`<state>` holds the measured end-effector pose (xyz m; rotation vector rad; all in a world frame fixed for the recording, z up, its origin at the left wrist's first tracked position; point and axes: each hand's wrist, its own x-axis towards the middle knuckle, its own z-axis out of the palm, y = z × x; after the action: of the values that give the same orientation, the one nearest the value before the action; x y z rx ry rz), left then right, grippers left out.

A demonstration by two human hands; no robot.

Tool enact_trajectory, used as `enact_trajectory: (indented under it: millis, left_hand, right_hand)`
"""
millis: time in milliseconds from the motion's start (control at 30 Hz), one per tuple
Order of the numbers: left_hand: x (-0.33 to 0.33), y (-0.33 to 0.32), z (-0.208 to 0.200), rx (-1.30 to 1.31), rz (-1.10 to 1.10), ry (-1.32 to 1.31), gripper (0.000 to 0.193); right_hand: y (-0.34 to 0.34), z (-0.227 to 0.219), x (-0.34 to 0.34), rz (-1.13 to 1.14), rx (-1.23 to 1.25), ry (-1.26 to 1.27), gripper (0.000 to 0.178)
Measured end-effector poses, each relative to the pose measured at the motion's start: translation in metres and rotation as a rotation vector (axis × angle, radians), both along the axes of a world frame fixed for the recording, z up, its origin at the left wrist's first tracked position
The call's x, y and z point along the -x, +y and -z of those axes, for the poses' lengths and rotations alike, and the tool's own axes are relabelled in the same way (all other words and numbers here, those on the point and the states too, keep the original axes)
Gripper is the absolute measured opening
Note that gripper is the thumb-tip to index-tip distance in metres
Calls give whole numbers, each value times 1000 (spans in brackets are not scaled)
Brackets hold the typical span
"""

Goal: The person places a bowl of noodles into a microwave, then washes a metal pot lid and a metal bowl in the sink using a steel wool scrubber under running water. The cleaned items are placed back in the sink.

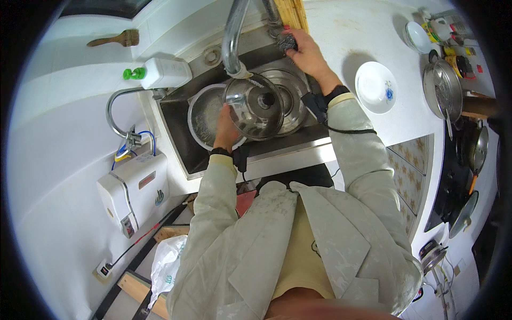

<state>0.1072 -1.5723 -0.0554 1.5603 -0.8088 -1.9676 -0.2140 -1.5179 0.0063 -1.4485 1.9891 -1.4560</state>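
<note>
A glass pot lid (244, 114) with a dark knob and metal rim is tilted under the spout of the faucet (231, 40). My left hand (226, 130) is closed on its left edge. At the back right of the sink, my right hand (309, 53) grips a dark steel wool scrubber (287, 42), close to the faucet's base and a small red part. Below the lid, a white-rimmed round basin (193, 125) stands in the sink (178, 141). A round metal pot or lid (293, 92) lies to the right, partly hidden by the glass lid.
A white bottle with a green cap (165, 73) lies on the left ledge, below a brush (120, 38). On the right counter are a white plate (376, 88) and a metal pan (442, 85). A white water heater (136, 189) hangs at the left wall, beside a curved tap (112, 109).
</note>
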Motion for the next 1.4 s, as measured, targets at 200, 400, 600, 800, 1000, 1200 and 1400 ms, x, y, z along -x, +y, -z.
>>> enact_trajectory:
  millis: [200, 400, 600, 800, 1000, 1200, 1400]
  left_hand:
    - [-3, -2, -4, 51, 122, 66, 35]
    - [-2, -1, -12, -20, 156, 107, 38]
    - [10, -3, -32, -46, 290, 32, 44]
    - [17, 6, -39, 99, 453, -102, 46]
    - [24, 8, -36, -36, 320, -126, 45]
    - [24, 12, -38, -48, 279, -63, 43]
    - [13, 12, -26, -25, 297, 94, 37]
  right_hand:
    - [39, 11, -38, -36, -77, -101, 45]
    - [86, 13, -83, 144, -155, -227, 44]
    - [107, 9, -120, 133, -202, -284, 43]
    - [119, 10, -127, 154, -290, -324, 43]
    - [130, 15, -123, 213, -312, -347, 44]
    - [126, 20, -130, 173, -258, -276, 43]
    - [124, 32, -137, 189, -172, -279, 46]
